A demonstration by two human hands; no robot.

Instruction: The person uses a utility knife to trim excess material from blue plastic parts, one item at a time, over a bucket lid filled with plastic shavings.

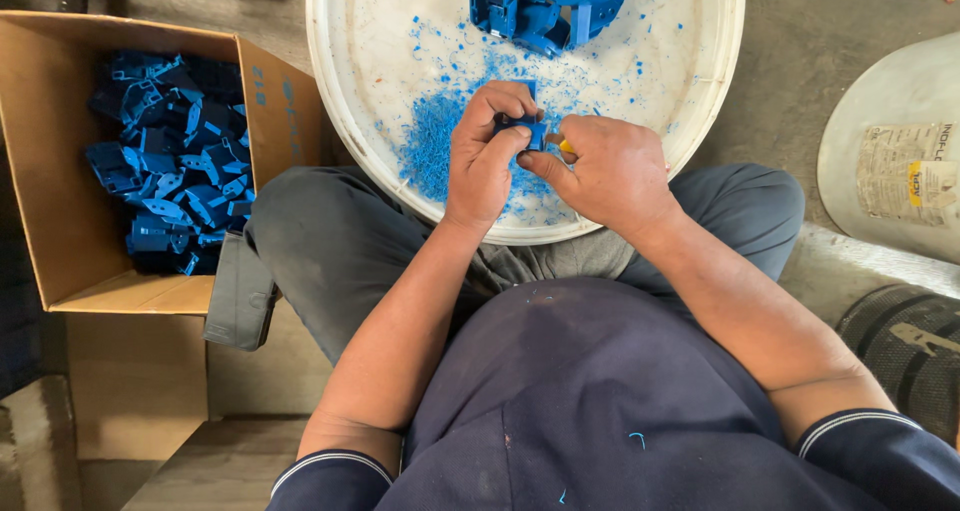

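My left hand grips a small blue plastic part over a round white tray. My right hand closes on a small tool with a yellow handle, its tip against the part. The tool's blade is hidden by my fingers. Blue plastic shavings lie in a heap on the tray just left of my hands. A pile of blue plastic parts sits at the tray's far side.
A cardboard box at the left holds several blue plastic parts. A white lid with a label lies at the right. A dark woven mat is at the lower right. My legs are crossed under the tray.
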